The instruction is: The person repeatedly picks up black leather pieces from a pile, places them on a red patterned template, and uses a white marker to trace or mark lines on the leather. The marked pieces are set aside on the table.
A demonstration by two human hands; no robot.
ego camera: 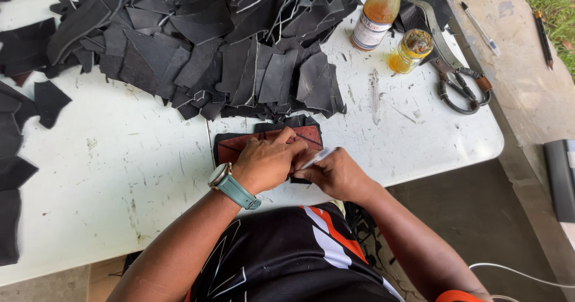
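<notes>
the left hand point(268, 161) lies flat with its fingers spread on a reddish-brown template point(242, 147), pinning it to a dark leather piece point(299, 121) at the near edge of the white table point(138, 176), just in front of the big heap of black cut pieces point(239, 38). the right hand point(336, 173) is closed round a silver pen point(317, 157), tip down at the template's right edge, touching or very close to it. the leather looks light, thin and floppy, likely to slide on the smooth tabletop, so it is best held by pressing down from above near the line being traced rather than pinched at an edge. the template seems stiffer and flat, and would lift cleanly by a corner. further back on the right stand a bottle point(377, 14) and a small jar point(411, 50) of amber liquid, with shears point(458, 80) beside them.
</notes>
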